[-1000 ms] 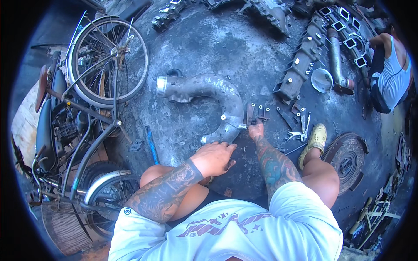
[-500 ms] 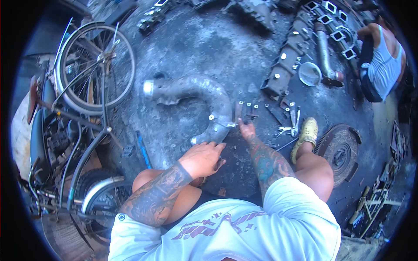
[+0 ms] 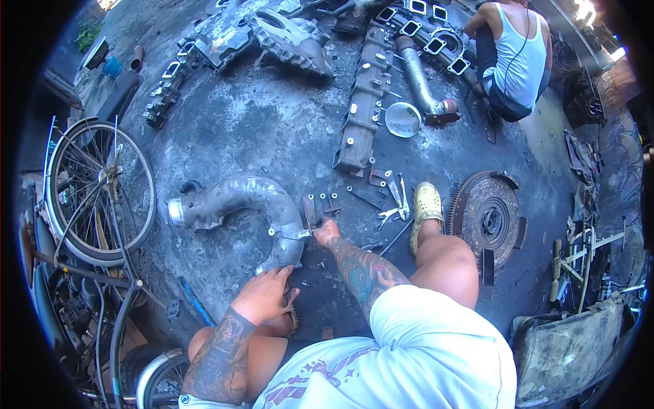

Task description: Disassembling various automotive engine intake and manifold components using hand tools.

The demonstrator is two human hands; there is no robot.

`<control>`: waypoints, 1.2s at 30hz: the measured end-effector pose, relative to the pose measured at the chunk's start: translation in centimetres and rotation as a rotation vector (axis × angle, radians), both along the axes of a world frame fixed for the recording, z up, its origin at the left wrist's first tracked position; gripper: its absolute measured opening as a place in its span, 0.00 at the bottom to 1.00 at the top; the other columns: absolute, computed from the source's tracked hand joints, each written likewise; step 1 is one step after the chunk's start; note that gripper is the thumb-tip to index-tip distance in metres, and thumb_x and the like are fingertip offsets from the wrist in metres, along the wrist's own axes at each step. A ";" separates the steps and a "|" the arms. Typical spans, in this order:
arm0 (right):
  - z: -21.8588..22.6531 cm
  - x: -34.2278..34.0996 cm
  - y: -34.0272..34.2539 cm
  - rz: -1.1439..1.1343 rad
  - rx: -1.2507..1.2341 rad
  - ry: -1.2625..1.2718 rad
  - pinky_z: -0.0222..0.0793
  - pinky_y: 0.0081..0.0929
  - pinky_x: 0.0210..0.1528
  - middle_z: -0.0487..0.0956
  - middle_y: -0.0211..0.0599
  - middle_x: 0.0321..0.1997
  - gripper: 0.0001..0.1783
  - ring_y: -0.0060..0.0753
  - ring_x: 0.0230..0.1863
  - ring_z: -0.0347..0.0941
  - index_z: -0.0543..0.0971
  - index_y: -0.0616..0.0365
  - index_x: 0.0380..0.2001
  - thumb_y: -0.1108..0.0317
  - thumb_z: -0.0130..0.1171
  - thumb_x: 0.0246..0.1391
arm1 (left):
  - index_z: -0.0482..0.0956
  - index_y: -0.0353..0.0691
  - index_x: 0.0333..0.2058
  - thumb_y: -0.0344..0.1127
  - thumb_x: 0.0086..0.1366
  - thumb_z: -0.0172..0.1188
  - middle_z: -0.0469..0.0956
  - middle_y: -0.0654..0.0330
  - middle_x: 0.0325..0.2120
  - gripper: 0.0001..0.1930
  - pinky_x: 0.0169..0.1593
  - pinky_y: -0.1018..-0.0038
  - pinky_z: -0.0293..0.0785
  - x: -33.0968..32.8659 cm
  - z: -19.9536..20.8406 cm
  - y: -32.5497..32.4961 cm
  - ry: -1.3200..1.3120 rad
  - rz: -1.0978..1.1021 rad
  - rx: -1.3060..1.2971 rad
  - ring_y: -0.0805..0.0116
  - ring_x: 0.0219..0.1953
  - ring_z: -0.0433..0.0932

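Observation:
A curved grey metal pipe (image 3: 262, 198) lies on the floor in front of me, with a shiny collar on its far-left end. My left hand (image 3: 262, 296) rests against the pipe's near end, fingers stretched out and thumb apart. Beside the bend's right side, my right hand (image 3: 327, 233) is closed at a small protruding fitting (image 3: 298, 234); what its fingers hold is too small to make out. Just beyond that hand stand flat dark metal brackets (image 3: 310, 210) with bright round ends.
Pliers (image 3: 400, 198) and other hand tools lie to the right, near my clogged foot (image 3: 427, 211). Farther right is a toothed flywheel (image 3: 487, 218). A bicycle (image 3: 105, 180) stands left. Long engine castings (image 3: 361, 102) lie ahead; a person in a white tank top (image 3: 521, 65) squats far right.
My view has swung to the right and up, so the scene sits lower and farther left. Both hands keep about the same places by the pipe.

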State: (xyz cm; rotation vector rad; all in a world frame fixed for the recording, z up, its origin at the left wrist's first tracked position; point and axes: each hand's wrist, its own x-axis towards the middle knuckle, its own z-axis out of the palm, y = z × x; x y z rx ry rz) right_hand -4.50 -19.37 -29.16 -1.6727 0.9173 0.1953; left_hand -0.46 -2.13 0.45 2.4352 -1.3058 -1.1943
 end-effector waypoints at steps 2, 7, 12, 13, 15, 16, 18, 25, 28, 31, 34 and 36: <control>0.1 0.3 0.3 -0.077 -0.066 -0.020 0.68 0.36 0.47 0.78 0.54 0.39 0.20 0.53 0.45 0.73 0.76 0.63 0.39 0.65 0.54 0.42 | 0.64 0.34 0.53 0.44 0.61 0.53 0.71 0.43 0.45 0.26 0.50 0.60 0.67 0.0 0.0 0.0 0.022 -0.019 -0.022 0.46 0.46 0.71; 0.4 0.6 0.2 -0.093 -0.129 0.227 0.68 0.36 0.47 0.78 0.54 0.39 0.20 0.53 0.44 0.73 0.76 0.63 0.38 0.63 0.53 0.42 | 0.64 0.34 0.53 0.44 0.60 0.54 0.72 0.44 0.44 0.26 0.49 0.60 0.67 0.0 0.1 -0.1 0.006 -0.001 -0.018 0.46 0.45 0.71; -0.1 0.6 0.0 -0.047 -0.126 0.330 0.68 0.36 0.47 0.78 0.53 0.39 0.18 0.52 0.44 0.74 0.78 0.64 0.34 0.61 0.55 0.43 | 0.66 0.33 0.52 0.44 0.61 0.53 0.73 0.44 0.41 0.25 0.46 0.60 0.69 0.1 0.0 0.0 -0.031 -0.017 -0.078 0.47 0.43 0.73; -0.6 0.6 0.1 -0.056 -0.138 0.370 0.68 0.36 0.47 0.78 0.53 0.39 0.18 0.52 0.44 0.74 0.78 0.64 0.33 0.60 0.55 0.44 | 0.66 0.33 0.52 0.44 0.61 0.53 0.73 0.44 0.41 0.25 0.46 0.60 0.69 0.1 0.0 0.1 -0.036 -0.020 -0.072 0.47 0.43 0.73; -2.0 0.7 0.4 -0.076 -0.164 0.422 0.68 0.36 0.47 0.78 0.53 0.39 0.18 0.52 0.43 0.74 0.78 0.64 0.32 0.59 0.56 0.44 | 0.66 0.33 0.52 0.44 0.61 0.53 0.73 0.44 0.41 0.25 0.46 0.60 0.69 0.0 0.0 0.1 -0.042 -0.018 -0.064 0.47 0.43 0.73; -2.8 0.7 0.5 -0.055 -0.177 0.365 0.68 0.36 0.47 0.78 0.53 0.39 0.18 0.52 0.44 0.74 0.78 0.64 0.33 0.60 0.56 0.44 | 0.66 0.33 0.52 0.44 0.61 0.53 0.73 0.44 0.41 0.25 0.46 0.60 0.69 0.0 0.1 0.1 -0.044 -0.021 -0.061 0.47 0.42 0.73; -4.3 0.8 0.6 0.006 -0.213 0.199 0.68 0.37 0.47 0.78 0.53 0.39 0.19 0.53 0.44 0.74 0.77 0.63 0.36 0.61 0.54 0.43 | 0.66 0.33 0.52 0.44 0.61 0.53 0.73 0.44 0.41 0.25 0.46 0.61 0.69 0.1 0.1 0.0 -0.046 -0.024 -0.058 0.47 0.42 0.73; -4.3 0.7 0.4 -0.053 -0.106 0.357 0.67 0.37 0.49 0.77 0.56 0.40 0.26 0.53 0.46 0.73 0.78 0.69 0.30 0.52 0.48 0.54 | 0.66 0.33 0.52 0.44 0.61 0.53 0.73 0.44 0.40 0.25 0.46 0.61 0.69 0.1 0.1 0.0 -0.041 -0.018 -0.048 0.48 0.42 0.73; -3.0 0.9 0.6 -0.030 -0.082 0.088 0.67 0.37 0.49 0.78 0.56 0.39 0.27 0.53 0.47 0.73 0.78 0.68 0.32 0.50 0.49 0.54 | 0.66 0.34 0.52 0.44 0.61 0.53 0.73 0.44 0.41 0.25 0.47 0.61 0.69 0.1 0.0 0.0 -0.037 -0.014 -0.054 0.47 0.43 0.73; -2.1 0.8 0.7 -0.006 -0.061 -0.090 0.68 0.37 0.48 0.78 0.56 0.38 0.27 0.53 0.47 0.73 0.78 0.67 0.34 0.48 0.49 0.54 | 0.66 0.34 0.52 0.44 0.61 0.52 0.73 0.44 0.41 0.25 0.47 0.61 0.69 0.1 -0.1 0.1 -0.031 -0.013 -0.050 0.47 0.43 0.73; -1.4 0.6 0.4 -0.172 -0.118 0.172 0.69 0.35 0.45 0.78 0.54 0.40 0.27 0.52 0.46 0.73 0.74 0.64 0.43 0.49 0.55 0.50 | 0.66 0.34 0.52 0.44 0.61 0.53 0.73 0.44 0.41 0.25 0.47 0.61 0.69 0.0 0.0 0.1 -0.028 -0.018 -0.046 0.47 0.43 0.73; -0.8 0.5 0.3 0.037 -0.121 0.409 0.70 0.35 0.44 0.78 0.54 0.40 0.28 0.52 0.45 0.74 0.73 0.64 0.45 0.51 0.57 0.48 | 0.65 0.34 0.52 0.44 0.61 0.53 0.73 0.44 0.41 0.25 0.47 0.61 0.69 0.1 0.0 0.0 -0.028 -0.016 -0.050 0.47 0.43 0.73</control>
